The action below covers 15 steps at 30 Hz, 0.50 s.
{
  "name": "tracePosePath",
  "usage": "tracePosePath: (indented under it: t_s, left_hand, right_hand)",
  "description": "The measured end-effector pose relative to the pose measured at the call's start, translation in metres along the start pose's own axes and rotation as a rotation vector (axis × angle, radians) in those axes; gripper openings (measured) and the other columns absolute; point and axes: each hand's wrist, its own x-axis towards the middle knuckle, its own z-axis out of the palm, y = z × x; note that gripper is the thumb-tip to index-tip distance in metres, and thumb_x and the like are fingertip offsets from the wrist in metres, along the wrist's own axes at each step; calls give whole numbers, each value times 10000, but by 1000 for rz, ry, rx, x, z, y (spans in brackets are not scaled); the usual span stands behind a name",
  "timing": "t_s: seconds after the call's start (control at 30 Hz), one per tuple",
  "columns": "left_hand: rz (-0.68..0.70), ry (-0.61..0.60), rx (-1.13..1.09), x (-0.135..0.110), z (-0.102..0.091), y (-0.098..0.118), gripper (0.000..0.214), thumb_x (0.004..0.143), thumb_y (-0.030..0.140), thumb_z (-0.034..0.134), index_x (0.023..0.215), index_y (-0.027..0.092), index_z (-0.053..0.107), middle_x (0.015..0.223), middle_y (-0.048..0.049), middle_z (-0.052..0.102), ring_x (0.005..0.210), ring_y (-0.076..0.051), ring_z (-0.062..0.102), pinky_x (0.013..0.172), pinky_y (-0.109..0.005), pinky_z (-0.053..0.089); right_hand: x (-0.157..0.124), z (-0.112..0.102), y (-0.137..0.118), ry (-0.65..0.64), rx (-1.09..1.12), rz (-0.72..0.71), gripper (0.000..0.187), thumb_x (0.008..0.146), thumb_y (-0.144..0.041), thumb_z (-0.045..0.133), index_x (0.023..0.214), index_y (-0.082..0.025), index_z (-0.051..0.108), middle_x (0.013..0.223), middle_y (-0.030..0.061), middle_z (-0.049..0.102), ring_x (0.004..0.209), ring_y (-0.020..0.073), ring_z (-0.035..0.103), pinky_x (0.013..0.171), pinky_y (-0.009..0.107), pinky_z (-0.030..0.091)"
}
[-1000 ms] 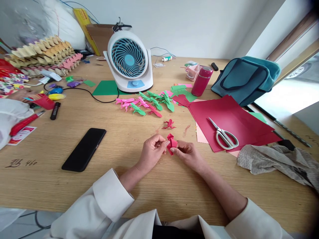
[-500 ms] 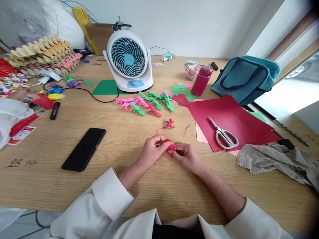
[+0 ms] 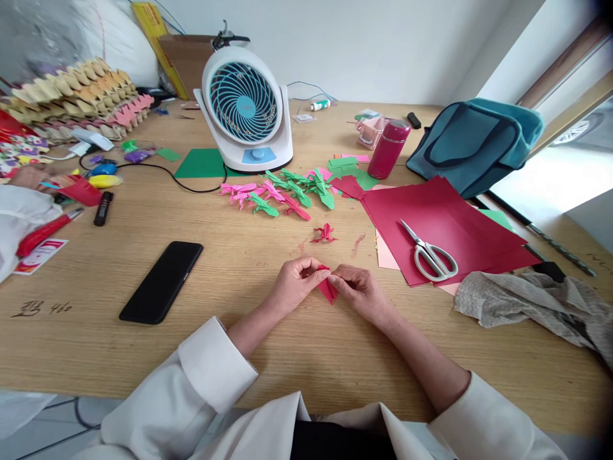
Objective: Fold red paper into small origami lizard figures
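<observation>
Between my two hands is a small folded piece of red paper (image 3: 327, 291), its pointed end hanging down toward me. My left hand (image 3: 299, 284) pinches its upper left edge between thumb and fingers. From the other side, my right hand (image 3: 359, 289) grips the upper right edge, thumb in front. The fingertips of both hands nearly meet over the paper and hide its top part. Just beyond them on the table lies a red folded paper figure (image 3: 324, 233) with thin legs. Farther back rests a cluster of pink and green paper figures (image 3: 297, 191).
White-handled scissors (image 3: 433, 259) lie on red paper sheets (image 3: 479, 236) to the right, beside a crumpled cloth (image 3: 498, 297). A black phone (image 3: 161, 281) is on the left. Behind stand a fan (image 3: 246, 108), a red bottle (image 3: 389, 150) and a teal bag (image 3: 472, 147). Another person's sleeve (image 3: 22, 217) shows far left.
My right thumb has moved up to the top of the red paper, beside my left thumb. More of the paper's lower point now shows. The view has tilted slightly.
</observation>
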Motion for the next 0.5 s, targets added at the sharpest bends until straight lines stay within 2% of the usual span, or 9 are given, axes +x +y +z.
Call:
tracePosePath:
  t_s: [0.17,0.33,0.5]
  left_hand:
    - [14,31,52,0,-1,0,210,793,314,683,697,139,615,664,22,570,625,-95,494,609,-217,397]
    - [-54,-4,-46,0,1,2,242,794,346,682,686,143,605,622,34,529,583,-85,455,583,-217,376]
    - [-27,27,6,-1,2,5,247,798,353,676,687,148,597,646,20,560,614,-100,481,595,-222,388]
  right_hand:
    - [-1,0,1,-34,15,33,442,971,-460,444,634,-183,517,645,3,517,627,127,472,611,264,373]
    - [0,0,-1,-26,30,11,458,959,-449,463,581,-190,466,611,-4,485,596,120,438,593,265,359]
    - [1,1,0,-54,31,31,447,945,-470,476,601,-186,500,619,-3,474,600,122,422,581,268,346]
